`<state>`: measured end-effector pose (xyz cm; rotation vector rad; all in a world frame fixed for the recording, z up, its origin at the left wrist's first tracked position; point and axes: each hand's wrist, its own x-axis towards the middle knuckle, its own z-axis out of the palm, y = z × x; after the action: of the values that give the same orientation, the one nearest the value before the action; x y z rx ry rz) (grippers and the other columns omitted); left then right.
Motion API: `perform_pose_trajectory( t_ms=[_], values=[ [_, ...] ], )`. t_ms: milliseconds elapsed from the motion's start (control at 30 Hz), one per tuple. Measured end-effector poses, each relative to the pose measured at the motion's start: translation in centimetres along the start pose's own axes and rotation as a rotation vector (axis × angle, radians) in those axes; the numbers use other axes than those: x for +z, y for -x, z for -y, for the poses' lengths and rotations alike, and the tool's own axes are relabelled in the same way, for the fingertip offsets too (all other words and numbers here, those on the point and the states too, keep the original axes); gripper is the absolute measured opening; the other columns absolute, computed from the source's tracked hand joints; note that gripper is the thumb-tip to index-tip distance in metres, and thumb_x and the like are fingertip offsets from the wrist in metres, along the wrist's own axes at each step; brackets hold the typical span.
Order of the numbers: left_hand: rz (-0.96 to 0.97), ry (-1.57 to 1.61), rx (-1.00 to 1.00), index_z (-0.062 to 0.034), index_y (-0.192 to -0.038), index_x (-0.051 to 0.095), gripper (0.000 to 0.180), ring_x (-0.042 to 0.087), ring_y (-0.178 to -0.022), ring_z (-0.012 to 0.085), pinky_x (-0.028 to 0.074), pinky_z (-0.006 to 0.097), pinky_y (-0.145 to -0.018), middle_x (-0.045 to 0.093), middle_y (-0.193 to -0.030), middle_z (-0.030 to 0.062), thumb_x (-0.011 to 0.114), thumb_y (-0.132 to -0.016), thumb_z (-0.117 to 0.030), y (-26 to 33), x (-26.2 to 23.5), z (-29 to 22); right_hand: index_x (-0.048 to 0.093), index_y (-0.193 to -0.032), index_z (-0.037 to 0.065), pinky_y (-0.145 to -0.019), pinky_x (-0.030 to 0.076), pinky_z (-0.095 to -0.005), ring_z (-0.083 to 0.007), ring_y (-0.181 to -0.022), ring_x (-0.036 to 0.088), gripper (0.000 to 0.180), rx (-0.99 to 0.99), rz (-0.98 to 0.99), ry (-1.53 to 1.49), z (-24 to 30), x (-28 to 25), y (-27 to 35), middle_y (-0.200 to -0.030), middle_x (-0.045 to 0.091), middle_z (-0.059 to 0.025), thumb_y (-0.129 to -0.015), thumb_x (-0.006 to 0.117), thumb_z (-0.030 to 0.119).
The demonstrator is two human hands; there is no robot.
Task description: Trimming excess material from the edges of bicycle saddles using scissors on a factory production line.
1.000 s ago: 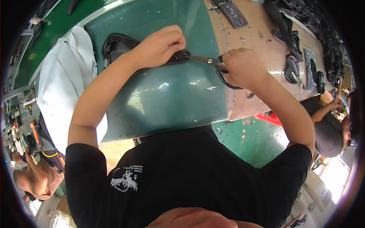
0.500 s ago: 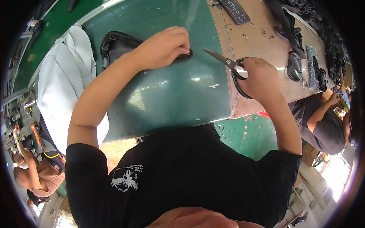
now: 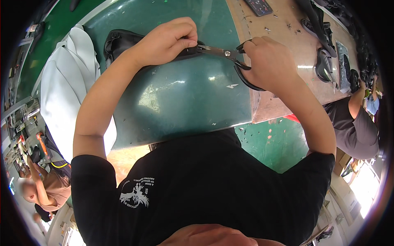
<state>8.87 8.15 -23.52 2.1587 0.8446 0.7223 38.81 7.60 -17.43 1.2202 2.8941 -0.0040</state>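
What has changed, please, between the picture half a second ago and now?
The right hand has carried the scissors leftward, back to the black shoe. Nothing was visibly let go: the left hand stays at the shoe, and the white sheets lie unmoved.

Only lettering I can make out is white print [image 3: 146, 181] by an emblem [image 3: 138, 198], upside down on the black T-shirt [image 3: 213, 176], left chest. Marks on the far black slab [image 3: 259, 5]? Too tiny.
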Motion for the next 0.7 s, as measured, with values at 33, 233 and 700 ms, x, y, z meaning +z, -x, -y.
perform_pose_trajectory(
  t_ms=[33, 233, 700],
  values=[
    [-0.002, 0.001, -0.003, -0.0008, -0.093, 0.056, 0.009, 0.054, -0.091, 0.0274, 0.046, 0.034, -0.083, 0.054, -0.097, 0.0101, 0.065, -0.095, 0.0, 0.0, 0.0, 0.1, 0.071, -0.083, 0.003, -0.074, 0.059, -0.0416, -0.0302, -0.086, 0.07, 0.023, -0.003, 0.001, -0.001, 0.0, -0.1, -0.2, -0.085, 0.07, -0.0116, -0.076, 0.077, 0.024],
    [-0.013, -0.004, 0.013, -0.0009, -0.094, 0.057, 0.008, 0.054, -0.09, 0.0265, 0.046, 0.034, -0.082, 0.054, -0.098, 0.0098, 0.065, -0.096, 0.0, 0.1, 0.2, 0.2, 0.072, -0.082, 0.003, -0.076, 0.059, -0.0423, -0.031, -0.087, 0.071, 0.021, -0.033, 0.087, 0.054, 0.5, -0.6, -1.4, -0.086, 0.07, -0.0125, -0.076, 0.077, 0.022],
    [-0.049, 0.176, -0.072, -0.0008, -0.094, 0.059, 0.009, 0.057, -0.089, 0.0198, 0.047, 0.032, -0.083, 0.058, -0.095, 0.0053, 0.065, -0.098, -0.007, 0.2, -0.8, 0.5, 0.072, -0.085, 0.005, -0.07, 0.058, -0.0427, -0.0305, -0.079, 0.07, 0.021, -0.044, -0.025, 0.02, -1.5, -0.2, -0.3, -0.081, 0.07, -0.0106, -0.08, 0.078, 0.024]
  ],
)
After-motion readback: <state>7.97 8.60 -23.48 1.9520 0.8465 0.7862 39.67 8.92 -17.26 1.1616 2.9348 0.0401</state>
